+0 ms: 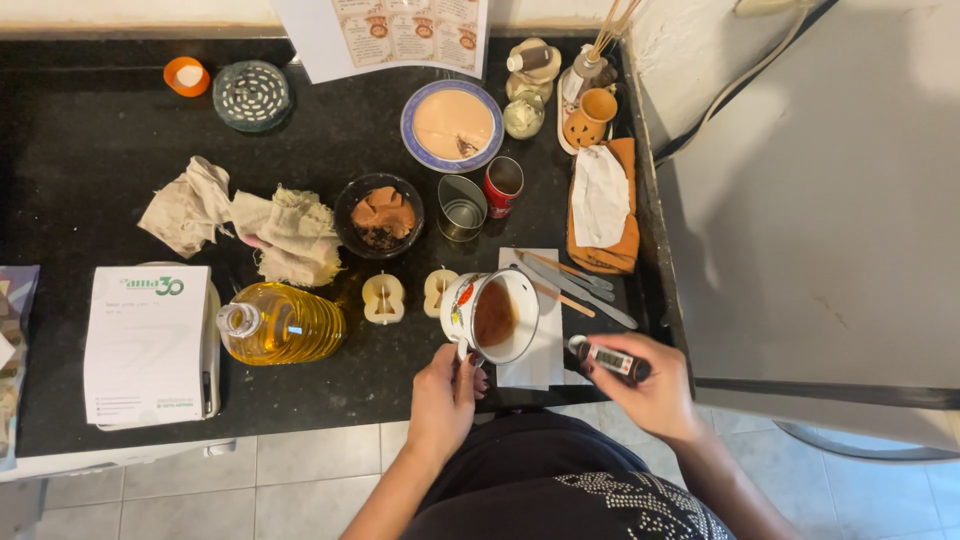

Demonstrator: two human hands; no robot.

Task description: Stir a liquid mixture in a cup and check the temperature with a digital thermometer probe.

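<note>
Nearest, the left hand [443, 395] is seen clenched around the short handle of a small white enamel pot [493, 315] with a painted pattern, which is kept at the front edge of the black stone counter [110, 150], partly over a white paper napkin [540, 345]. A brown, translucent liquid is contained in the pot. Just to the right, the right hand [655, 390] is closed around a slim digital probe thermometer [610, 358] with a small display, which is held near the pot's rim, apart from it.

Beside the pot, two pale halves of an apple-shaped mould [410, 296] are set, and to their left a clear plastic bottle of yellow oil [280, 322] is laid on its side. A white printed booklet [147, 340] is rested on a flat grey device further left. Flat metal and wooden utensils [575, 280] are spread on the napkin.

Further back, a dark bowl [379, 215] is filled with brown chunks, an open steel tin [461, 207] and a red tin [503, 185] are stood together, and a blue-rimmed plate [452, 126] is covered by a beige layer. Crumpled beige cloths [250, 222] are left at the left. A white cloth on an orange cloth [602, 205], an orange ceramic burner [590, 117] and reed sticks are placed at the right end. Pale floor tiles [300, 480] are visible below.
</note>
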